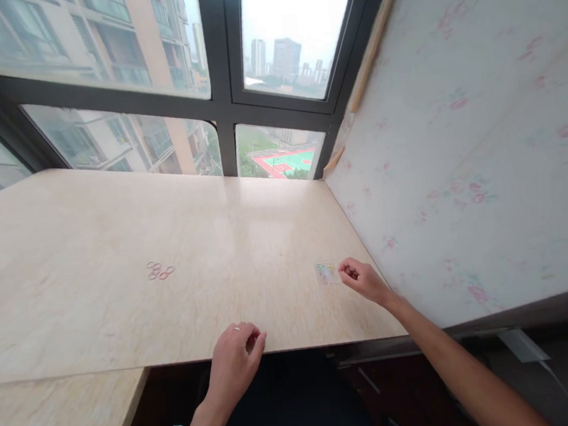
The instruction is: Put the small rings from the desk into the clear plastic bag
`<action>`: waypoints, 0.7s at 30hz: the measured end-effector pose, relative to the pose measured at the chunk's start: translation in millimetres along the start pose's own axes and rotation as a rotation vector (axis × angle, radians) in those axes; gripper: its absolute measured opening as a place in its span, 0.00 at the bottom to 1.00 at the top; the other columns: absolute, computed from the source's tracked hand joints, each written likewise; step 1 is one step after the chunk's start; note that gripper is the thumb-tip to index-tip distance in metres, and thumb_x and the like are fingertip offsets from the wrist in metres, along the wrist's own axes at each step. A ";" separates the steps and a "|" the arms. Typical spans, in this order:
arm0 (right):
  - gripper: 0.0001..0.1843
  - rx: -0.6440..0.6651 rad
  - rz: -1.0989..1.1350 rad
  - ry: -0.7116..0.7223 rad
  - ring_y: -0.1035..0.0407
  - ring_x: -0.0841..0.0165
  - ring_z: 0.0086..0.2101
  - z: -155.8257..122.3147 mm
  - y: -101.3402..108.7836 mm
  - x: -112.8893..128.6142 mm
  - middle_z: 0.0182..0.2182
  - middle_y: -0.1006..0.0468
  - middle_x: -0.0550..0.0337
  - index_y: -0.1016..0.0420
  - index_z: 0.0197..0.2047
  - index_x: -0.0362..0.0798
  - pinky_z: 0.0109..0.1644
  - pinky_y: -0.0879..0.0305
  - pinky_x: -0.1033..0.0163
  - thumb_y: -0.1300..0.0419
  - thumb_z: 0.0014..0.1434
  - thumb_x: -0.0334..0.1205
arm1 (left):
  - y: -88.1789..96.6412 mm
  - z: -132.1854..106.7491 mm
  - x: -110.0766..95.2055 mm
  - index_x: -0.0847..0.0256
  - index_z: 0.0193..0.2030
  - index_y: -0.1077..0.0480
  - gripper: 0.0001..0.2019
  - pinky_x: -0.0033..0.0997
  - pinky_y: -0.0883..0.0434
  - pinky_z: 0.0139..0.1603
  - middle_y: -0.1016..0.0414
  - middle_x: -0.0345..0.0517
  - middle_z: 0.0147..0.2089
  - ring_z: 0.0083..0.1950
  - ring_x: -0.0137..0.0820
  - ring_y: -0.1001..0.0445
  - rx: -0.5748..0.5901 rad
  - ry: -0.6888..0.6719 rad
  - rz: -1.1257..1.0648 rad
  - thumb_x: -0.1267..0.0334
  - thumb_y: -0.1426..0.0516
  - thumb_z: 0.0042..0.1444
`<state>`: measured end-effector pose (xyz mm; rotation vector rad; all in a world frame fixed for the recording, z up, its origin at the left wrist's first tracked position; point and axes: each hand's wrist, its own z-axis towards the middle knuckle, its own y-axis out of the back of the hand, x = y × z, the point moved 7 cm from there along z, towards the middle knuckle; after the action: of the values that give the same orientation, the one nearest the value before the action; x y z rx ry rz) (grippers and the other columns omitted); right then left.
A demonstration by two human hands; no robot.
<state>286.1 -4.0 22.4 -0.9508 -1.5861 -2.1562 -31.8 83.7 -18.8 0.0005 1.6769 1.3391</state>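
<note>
A small clear packet (pixel 326 273) with tiny coloured bits lies on the pale marbled counter (pixel 245 230), towards the right wall. My right hand (pixel 363 279) is closed in a pinch at the packet's right edge; the fingertips touch it there. Near the counter's front edge rests my left hand (pixel 238 353), its fingers loosely curled with a ring on one, and nothing shows in its grasp. Several thin reddish rings (pixel 160 271) lie in a loose cluster further left, apart from both hands.
Dark-framed windows (pixel 224 111) rise behind the counter. A flower-patterned wall (pixel 459 156) bounds it on the right. Below the front edge are dark drawers (pixel 380 381), and a white device with a cable (pixel 522 345) sits at the lower right. A lower counter section (pixel 47 416) extends at left.
</note>
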 end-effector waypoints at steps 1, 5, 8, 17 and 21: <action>0.06 0.009 -0.035 0.014 0.43 0.74 0.21 1.5 -5.6 1.5 0.19 0.39 0.70 0.32 0.34 0.48 0.26 0.47 0.68 0.46 0.58 0.40 | -0.6 -0.6 0.2 0.60 0.28 0.32 0.14 0.36 0.39 0.35 0.29 0.45 0.28 0.33 0.37 0.32 0.000 0.005 -0.003 0.56 0.49 0.61; 0.07 0.071 -0.194 0.071 0.46 0.74 0.19 9.4 -23.8 10.5 0.16 0.44 0.72 0.28 0.35 0.48 0.26 0.52 0.67 0.46 0.59 0.39 | -0.8 -3.0 1.1 0.59 0.29 0.32 0.13 0.36 0.38 0.36 0.28 0.46 0.30 0.34 0.38 0.32 -0.008 0.027 -0.023 0.56 0.50 0.61; 0.09 0.008 -0.194 0.086 0.46 0.74 0.18 8.1 -21.6 15.9 0.15 0.44 0.71 0.26 0.35 0.48 0.25 0.51 0.67 0.47 0.60 0.40 | 0.2 -2.1 3.6 0.59 0.29 0.31 0.13 0.36 0.37 0.37 0.28 0.46 0.30 0.35 0.38 0.31 0.018 0.061 -0.049 0.55 0.49 0.60; 0.14 -0.068 -0.039 0.061 0.44 0.73 0.18 -61.4 -32.0 3.7 0.16 0.40 0.69 0.25 0.35 0.47 0.23 0.44 0.69 0.47 0.62 0.45 | 25.1 23.3 35.2 0.60 0.30 0.31 0.17 0.32 0.34 0.32 0.29 0.42 0.27 0.30 0.34 0.30 0.013 0.259 -0.351 0.47 0.48 0.56; 0.15 -0.122 0.004 0.019 0.38 0.72 0.19 -76.9 -36.5 -5.5 0.17 0.36 0.66 0.24 0.34 0.47 0.23 0.40 0.69 0.46 0.62 0.48 | 62.3 52.2 70.7 0.61 0.32 0.30 0.16 0.32 0.30 0.34 0.26 0.44 0.29 0.32 0.35 0.27 -0.210 0.308 -0.404 0.48 0.44 0.52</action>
<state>243.2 -63.5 -21.0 -0.9659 -1.4562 -2.2745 -68.6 184.8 -15.2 -0.6624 1.6614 1.2371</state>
